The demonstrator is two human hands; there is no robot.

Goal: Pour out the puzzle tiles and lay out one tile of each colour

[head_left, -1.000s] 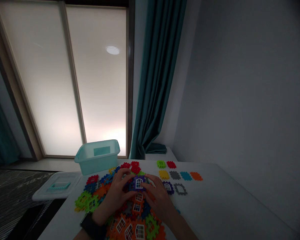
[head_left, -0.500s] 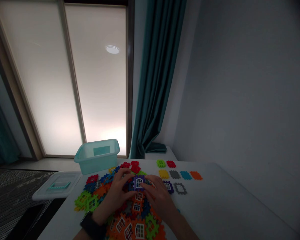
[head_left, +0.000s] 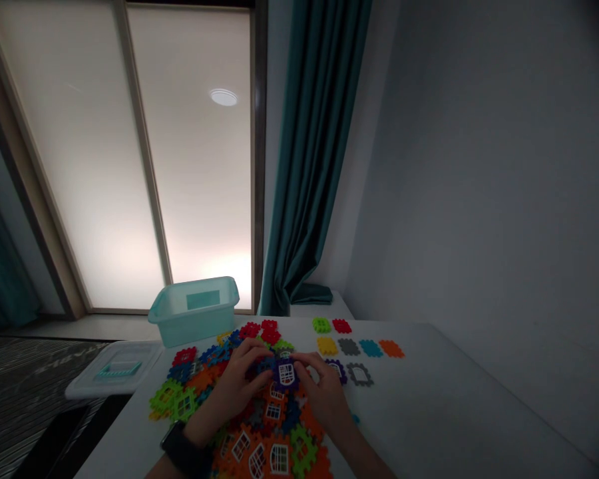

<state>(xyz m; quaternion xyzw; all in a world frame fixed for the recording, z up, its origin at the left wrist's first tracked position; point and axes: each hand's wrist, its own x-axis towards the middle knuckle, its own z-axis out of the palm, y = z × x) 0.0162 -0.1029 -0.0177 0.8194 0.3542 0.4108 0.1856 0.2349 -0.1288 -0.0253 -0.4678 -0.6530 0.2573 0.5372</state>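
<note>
Both of my hands grip a purple window tile (head_left: 285,374) above a heap of coloured interlocking tiles (head_left: 259,432) on the white table (head_left: 429,412). My left hand (head_left: 237,386), with a dark watch at its wrist, pinches the tile's left side. My right hand (head_left: 324,396) pinches its right side. Just right of my right hand lie another purple window tile (head_left: 336,368) and a grey frame tile (head_left: 360,375).
Several single tiles lie in rows at the back right: green (head_left: 321,325), red (head_left: 342,326), yellow (head_left: 327,346), grey (head_left: 349,346), teal (head_left: 370,348), orange (head_left: 391,348). A teal plastic bin (head_left: 194,310) stands at the back left, its clear lid (head_left: 114,369) beside it. A teal curtain (head_left: 314,153) hangs behind.
The purple window tile has shifted slightly right and down between my hands, and my right fingers have moved over its top edge. Both hands otherwise stay in place.
</note>
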